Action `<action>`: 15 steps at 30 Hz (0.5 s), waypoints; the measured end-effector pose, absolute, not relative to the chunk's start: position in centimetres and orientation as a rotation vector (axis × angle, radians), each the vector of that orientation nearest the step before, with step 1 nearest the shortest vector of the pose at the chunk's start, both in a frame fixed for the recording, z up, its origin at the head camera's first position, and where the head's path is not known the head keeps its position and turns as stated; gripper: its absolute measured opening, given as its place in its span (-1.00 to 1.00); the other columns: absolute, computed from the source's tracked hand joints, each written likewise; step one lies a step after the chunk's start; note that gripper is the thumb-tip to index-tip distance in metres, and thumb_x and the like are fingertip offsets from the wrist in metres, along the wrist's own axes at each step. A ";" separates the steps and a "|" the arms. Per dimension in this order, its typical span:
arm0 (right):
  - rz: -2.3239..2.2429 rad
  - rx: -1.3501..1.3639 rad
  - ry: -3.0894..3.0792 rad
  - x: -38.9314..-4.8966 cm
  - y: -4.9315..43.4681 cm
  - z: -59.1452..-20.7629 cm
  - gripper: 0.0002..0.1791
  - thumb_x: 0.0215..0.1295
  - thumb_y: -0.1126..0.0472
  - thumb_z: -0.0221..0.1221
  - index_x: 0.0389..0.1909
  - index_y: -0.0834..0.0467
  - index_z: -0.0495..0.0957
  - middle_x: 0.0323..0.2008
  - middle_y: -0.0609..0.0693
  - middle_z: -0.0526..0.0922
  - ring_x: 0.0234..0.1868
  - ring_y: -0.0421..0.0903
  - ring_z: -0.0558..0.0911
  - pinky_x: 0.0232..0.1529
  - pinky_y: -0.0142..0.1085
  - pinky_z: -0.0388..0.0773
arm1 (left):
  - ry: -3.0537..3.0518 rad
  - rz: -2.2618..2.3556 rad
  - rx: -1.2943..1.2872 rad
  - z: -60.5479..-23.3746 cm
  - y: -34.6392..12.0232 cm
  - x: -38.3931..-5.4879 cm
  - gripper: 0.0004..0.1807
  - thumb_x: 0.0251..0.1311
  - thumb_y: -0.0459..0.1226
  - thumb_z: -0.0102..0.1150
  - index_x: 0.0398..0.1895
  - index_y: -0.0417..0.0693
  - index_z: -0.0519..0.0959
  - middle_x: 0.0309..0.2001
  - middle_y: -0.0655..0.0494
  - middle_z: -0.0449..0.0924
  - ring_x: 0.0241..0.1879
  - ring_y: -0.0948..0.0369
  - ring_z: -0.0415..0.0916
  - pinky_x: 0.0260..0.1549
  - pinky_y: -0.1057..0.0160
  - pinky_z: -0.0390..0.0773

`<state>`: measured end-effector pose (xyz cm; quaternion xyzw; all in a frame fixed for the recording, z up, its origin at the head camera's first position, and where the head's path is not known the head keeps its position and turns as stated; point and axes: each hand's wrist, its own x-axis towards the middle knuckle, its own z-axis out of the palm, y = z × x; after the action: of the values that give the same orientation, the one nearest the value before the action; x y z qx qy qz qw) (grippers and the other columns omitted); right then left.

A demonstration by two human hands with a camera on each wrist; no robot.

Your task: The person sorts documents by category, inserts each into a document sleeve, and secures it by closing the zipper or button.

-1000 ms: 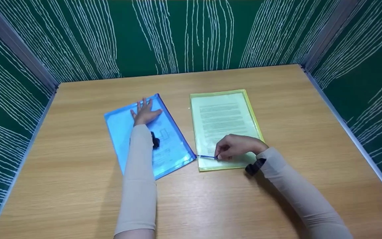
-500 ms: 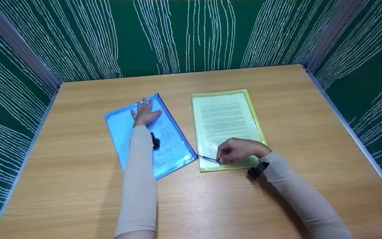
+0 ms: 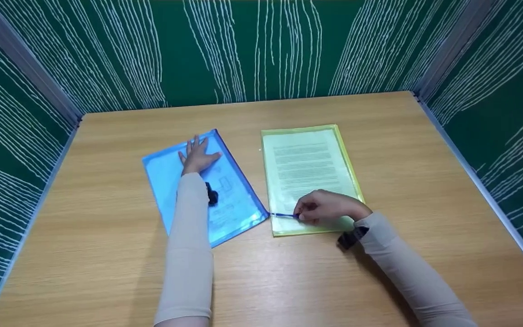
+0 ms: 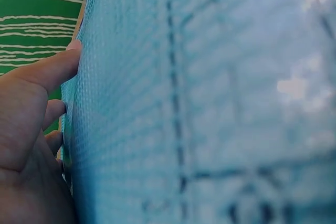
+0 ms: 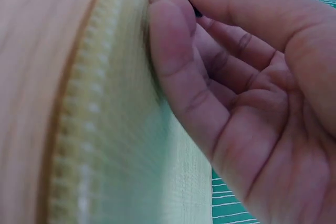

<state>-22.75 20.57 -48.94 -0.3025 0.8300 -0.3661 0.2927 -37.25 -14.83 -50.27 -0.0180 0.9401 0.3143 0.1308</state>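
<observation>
A translucent blue zip folder (image 3: 232,202) with printed sheets inside lies tilted on the table, left of centre. My left hand (image 3: 199,158) rests spread on its upper part, fingers straight; the left wrist view shows the thumb and fingers (image 4: 52,69) along the folder's mesh surface. At the folder's lower right corner a thin blue zipper pull (image 3: 284,215) stretches out to the right. Its end is pinched between thumb and forefinger of my right hand (image 3: 327,205), which is over the lower part of a yellow zip folder (image 3: 307,172) holding a printed page.
The wooden table (image 3: 261,281) carries both folders, with a narrow gap between them that closes near the blue one's lower corner. Green walls with white streaks (image 3: 284,50) stand behind and at both sides. A black wrist camera (image 3: 352,238) is strapped on the right sleeve.
My right hand dips slightly toward me, then comes back up a little, still pinching the zipper pull, which is nearly level again. The left hand and both folders stay in place.
</observation>
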 end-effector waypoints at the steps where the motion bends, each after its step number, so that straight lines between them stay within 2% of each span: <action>1: -0.972 -0.807 2.225 -22.8 20.6 -48.9 -0.83 0.34 0.23 0.16 -0.15 0.20 0.63 -0.45 -0.01 0.67 -0.48 -0.24 0.60 -0.43 -0.41 0.57 | 2.727 0.919 -0.054 -50.2 -14.8 -37.2 -0.15 0.31 0.12 -0.01 0.55 0.10 -0.09 0.56 0.05 -0.45 0.52 0.01 -0.64 0.36 -0.20 -0.66; 9: -0.869 -0.872 2.319 -23.2 20.7 -47.8 -0.78 0.35 0.19 0.16 -0.07 0.18 0.64 -0.43 -0.04 0.66 -0.45 -0.26 0.53 -0.41 -0.43 0.47 | 2.720 0.882 -0.111 -49.6 -15.0 -37.3 -0.15 0.31 0.11 0.01 0.54 0.10 -0.08 0.56 0.04 -0.42 0.52 0.03 -0.61 0.39 -0.19 -0.60; 15: -0.727 -0.912 2.379 -23.7 21.1 -46.8 -0.73 0.33 0.19 0.16 -0.01 0.18 0.63 -0.31 -0.05 0.69 -0.36 -0.27 0.52 -0.30 -0.43 0.46 | 2.752 0.723 -0.076 -49.3 -15.2 -37.4 -0.18 0.33 0.12 -0.05 0.54 0.05 -0.06 0.56 -0.03 -0.35 0.53 -0.03 -0.50 0.41 -0.24 -0.41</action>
<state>-23.69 21.14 -46.76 -0.3337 0.8709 -0.2662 0.2434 -37.40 -15.20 -49.34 -0.0265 0.9563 0.2511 0.1472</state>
